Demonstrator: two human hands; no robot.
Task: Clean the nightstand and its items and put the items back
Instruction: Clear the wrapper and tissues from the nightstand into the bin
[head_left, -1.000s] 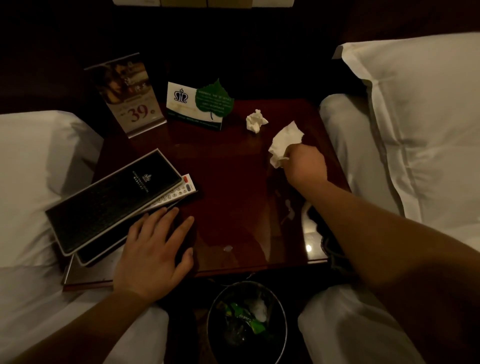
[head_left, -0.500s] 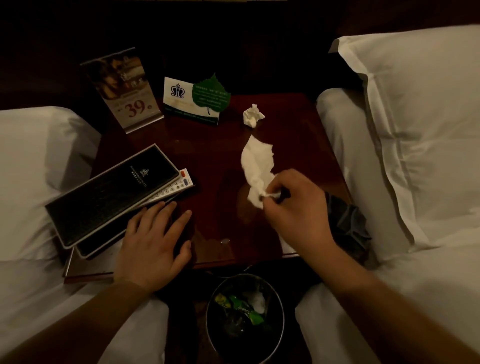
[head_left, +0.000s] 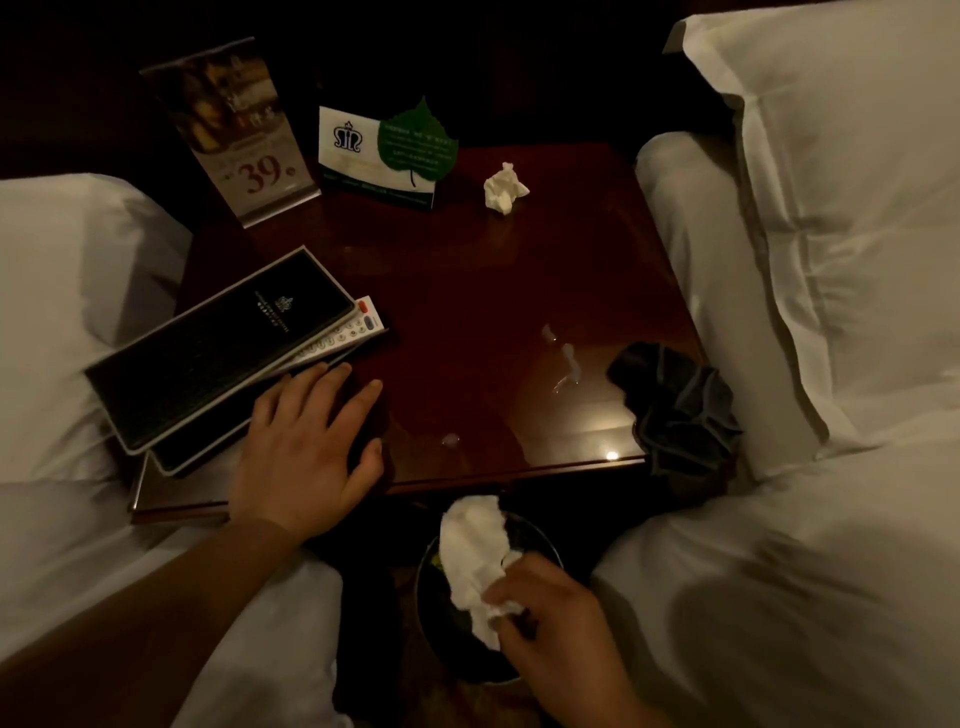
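The dark glossy nightstand (head_left: 467, 291) is set between two beds. At its back, a "39" card (head_left: 244, 135) and a leaf card (head_left: 389, 150) stand upright beside a crumpled tissue (head_left: 503, 187). A black folder (head_left: 218, 348) is laid aslant over a remote (head_left: 343, 332) at the left.

At frame centre the nightstand (head_left: 467, 312) is glossy dark reddish-brown; upper left, a card stand (head_left: 236, 130) carries red numerals on pale ground; beside it a white card (head_left: 348, 150) bears a green leaf (head_left: 418, 143); left, a black folder (head_left: 218, 348) with pale edging; lower centre, white tissue (head_left: 475, 556); right, dark grey cloth (head_left: 675, 410); bedding (head_left: 831, 260) white.
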